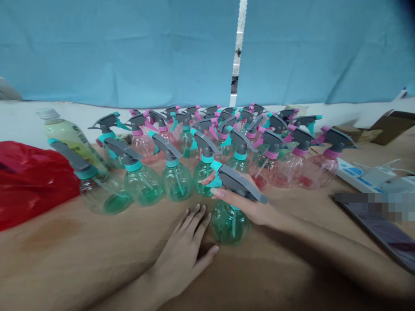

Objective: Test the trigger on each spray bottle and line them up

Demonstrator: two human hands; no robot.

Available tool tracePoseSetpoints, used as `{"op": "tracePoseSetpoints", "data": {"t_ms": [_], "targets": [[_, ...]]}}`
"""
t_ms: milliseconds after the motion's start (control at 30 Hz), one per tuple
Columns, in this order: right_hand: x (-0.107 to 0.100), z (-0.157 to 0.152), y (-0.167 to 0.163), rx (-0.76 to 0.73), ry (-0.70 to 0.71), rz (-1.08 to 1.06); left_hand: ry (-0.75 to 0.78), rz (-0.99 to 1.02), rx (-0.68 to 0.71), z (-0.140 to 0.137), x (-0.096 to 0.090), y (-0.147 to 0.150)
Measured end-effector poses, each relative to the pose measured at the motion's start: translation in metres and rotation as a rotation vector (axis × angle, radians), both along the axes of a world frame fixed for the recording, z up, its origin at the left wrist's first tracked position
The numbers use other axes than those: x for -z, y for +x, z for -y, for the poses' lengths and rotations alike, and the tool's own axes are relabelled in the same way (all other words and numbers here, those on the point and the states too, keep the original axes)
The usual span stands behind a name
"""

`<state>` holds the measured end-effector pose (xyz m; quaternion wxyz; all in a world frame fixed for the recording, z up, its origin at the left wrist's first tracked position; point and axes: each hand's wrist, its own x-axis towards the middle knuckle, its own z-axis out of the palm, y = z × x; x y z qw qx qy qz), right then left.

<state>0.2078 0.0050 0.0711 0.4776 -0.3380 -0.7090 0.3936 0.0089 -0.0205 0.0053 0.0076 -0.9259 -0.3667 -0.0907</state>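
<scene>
My right hand (pixel 248 203) is closed round the neck of a green spray bottle (pixel 231 226), just under its grey head with a teal trigger. The bottle stands upright at the table's middle, nearest to me. Flat on the wood lies my left hand (pixel 184 248), fingers stretched out and nothing held, just left of that bottle. Behind both hands runs a front row of green spray bottles, among them one bottle (pixel 177 183) with a teal collar. Pink spray bottles (pixel 320 170) with pink collars continue the row to the right.
More spray bottles crowd behind the front row. A red plastic bag (pixel 35 185) and a white-capped bottle (pixel 69 134) are at left. To the right lie a power strip (pixel 359 175), a dark phone-like slab (pixel 379 224) and an open cardboard box (pixel 394 125). Blue cloth (pixel 129 52) hangs behind.
</scene>
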Motion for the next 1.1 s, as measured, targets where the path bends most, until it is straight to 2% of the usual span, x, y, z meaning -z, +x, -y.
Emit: {"op": "tracePoseSetpoints", "data": {"t_ms": [1100], "targets": [[-0.0018, -0.0006, 0.0013, -0.022, -0.002, -0.002, 0.004, 0.026, 0.013, -0.0003, 0.0015, -0.001]]}}
